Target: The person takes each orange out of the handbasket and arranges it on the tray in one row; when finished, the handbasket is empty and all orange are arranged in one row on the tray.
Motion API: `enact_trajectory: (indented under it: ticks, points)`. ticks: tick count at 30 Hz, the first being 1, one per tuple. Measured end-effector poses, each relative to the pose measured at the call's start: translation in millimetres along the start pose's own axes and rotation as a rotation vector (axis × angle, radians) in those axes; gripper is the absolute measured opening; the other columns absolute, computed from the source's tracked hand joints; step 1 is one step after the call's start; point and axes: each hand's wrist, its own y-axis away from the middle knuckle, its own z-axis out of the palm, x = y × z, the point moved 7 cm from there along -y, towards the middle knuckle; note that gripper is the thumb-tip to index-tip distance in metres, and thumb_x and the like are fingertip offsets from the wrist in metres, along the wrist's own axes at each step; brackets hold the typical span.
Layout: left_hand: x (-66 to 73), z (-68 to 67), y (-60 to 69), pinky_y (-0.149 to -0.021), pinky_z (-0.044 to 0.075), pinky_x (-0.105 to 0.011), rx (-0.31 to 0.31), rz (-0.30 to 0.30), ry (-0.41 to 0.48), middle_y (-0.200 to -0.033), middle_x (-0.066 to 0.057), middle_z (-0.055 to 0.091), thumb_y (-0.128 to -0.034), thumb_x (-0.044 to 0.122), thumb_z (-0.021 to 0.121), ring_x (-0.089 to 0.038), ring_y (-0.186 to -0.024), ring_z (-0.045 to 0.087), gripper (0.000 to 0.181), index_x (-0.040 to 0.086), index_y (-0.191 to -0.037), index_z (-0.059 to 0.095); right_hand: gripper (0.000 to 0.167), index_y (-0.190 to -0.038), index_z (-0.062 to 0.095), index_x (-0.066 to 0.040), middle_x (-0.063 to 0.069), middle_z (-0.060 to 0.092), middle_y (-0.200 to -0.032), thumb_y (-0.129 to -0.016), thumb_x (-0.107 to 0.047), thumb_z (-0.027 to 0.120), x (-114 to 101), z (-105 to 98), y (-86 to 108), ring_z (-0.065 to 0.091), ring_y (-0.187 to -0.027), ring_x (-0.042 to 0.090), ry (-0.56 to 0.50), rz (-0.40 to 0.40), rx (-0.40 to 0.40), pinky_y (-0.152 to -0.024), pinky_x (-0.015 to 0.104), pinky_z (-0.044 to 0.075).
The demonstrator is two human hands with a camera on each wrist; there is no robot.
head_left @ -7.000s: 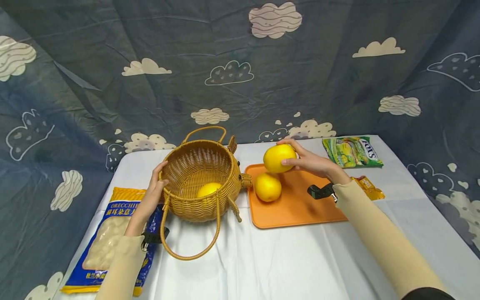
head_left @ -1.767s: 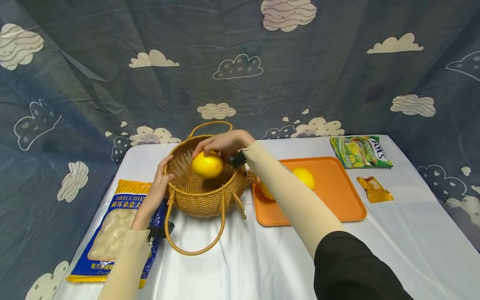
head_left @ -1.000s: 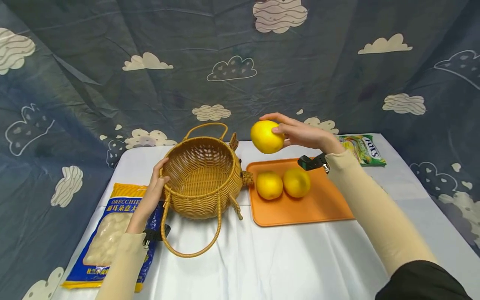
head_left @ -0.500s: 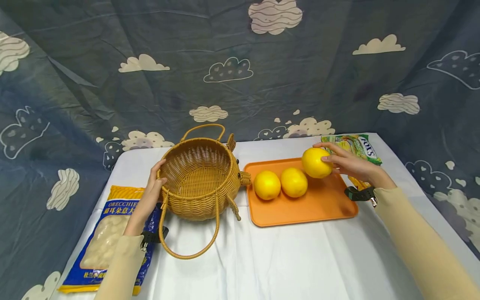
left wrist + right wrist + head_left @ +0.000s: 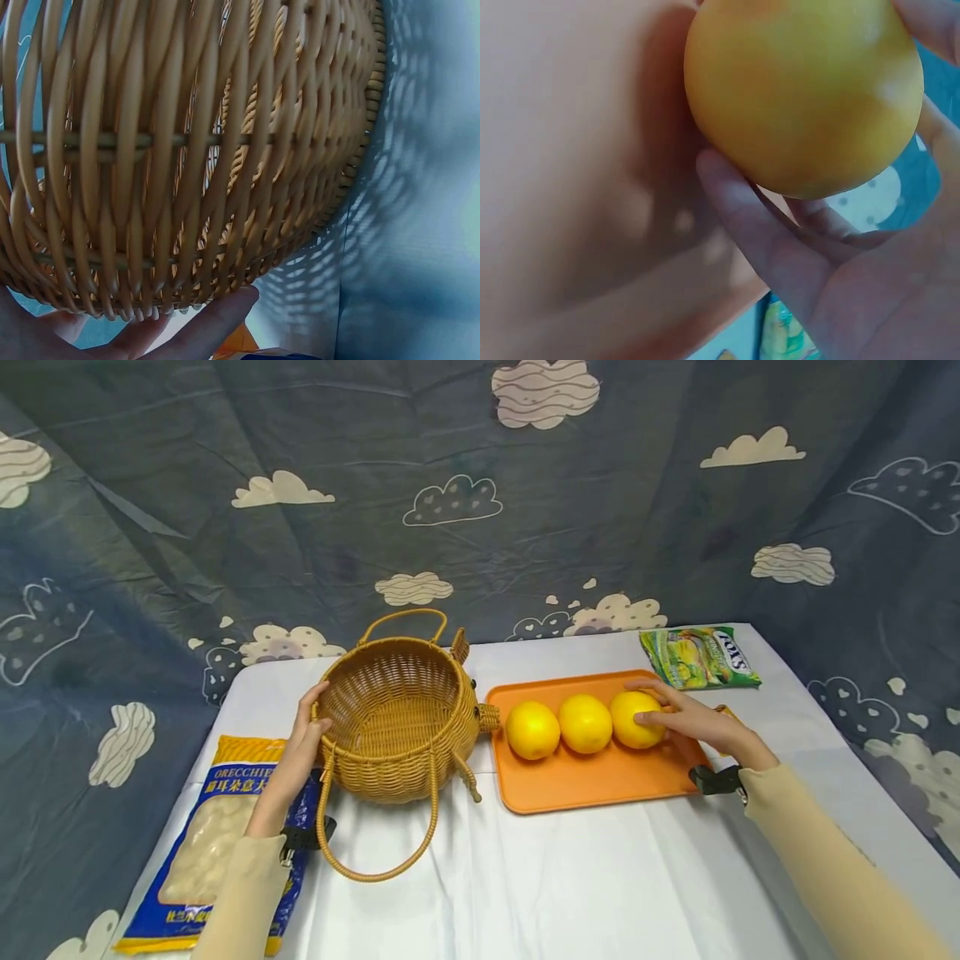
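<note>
A wicker basket (image 5: pixel 393 772), shaped like an animal with a snout, stands left of centre with nothing seen inside. My left hand (image 5: pixel 302 735) grips its left rim, thumb over the edge; in the left wrist view fingers (image 5: pixel 217 319) lie against the weave. Three round yellow fruits sit in a row on an orange tray (image 5: pixel 592 781): the left fruit (image 5: pixel 532 730), the middle fruit (image 5: pixel 585 724) and the right fruit (image 5: pixel 633 722). Around the right one my right hand (image 5: pixel 686 714) curls its thumb and fingers, and the fruit rests on or just above the tray.
A blue and yellow bag of orecchiette (image 5: pixel 217 852) lies at the left, partly under my left forearm. A green FOX'S candy bag (image 5: pixel 697 658) lies behind the tray at the right. An orange-brown wrapper (image 5: pixel 723 712) is mostly hidden by my right hand.
The basket's fruit was lifted out by my right hand, carried right and lowered to the tray's right end, beside the other two. My left hand has kept its hold on the rim.
</note>
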Motion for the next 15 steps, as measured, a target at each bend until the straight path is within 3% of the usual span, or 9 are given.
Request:
enact_trajectory:
  ticks: [4, 15]
  points:
    - [1.3, 1.3, -0.7, -0.103, 0.015, -0.061, -0.006, 0.001, 0.017, -0.157, -0.014, 0.0, -0.0972, 0.014, 0.03, -0.041, -0.137, 0.01, 0.058, 0.015, -0.152, 0.012, 0.068, -0.15, 0.025, -0.014, 0.025, 0.01, -0.153, -0.095, -0.038, 0.056, -2.2, 2.0, 1.1, 0.013, -0.132, 0.048, 0.045, -0.01, 0.006, -0.099, 0.07, 0.012]
    - [0.7, 0.5, -1.9, -0.102, 0.016, -0.063, -0.012, -0.007, 0.018, -0.157, -0.013, -0.001, -0.0969, 0.017, 0.031, -0.044, -0.136, 0.012, 0.059, 0.017, -0.153, 0.011, 0.071, -0.152, 0.022, -0.016, 0.026, 0.014, -0.152, -0.094, -0.04, 0.056, -6.7, -0.1, 3.2, 0.015, -0.132, 0.05, 0.05, 0.007, 0.02, -0.098, 0.071, 0.014]
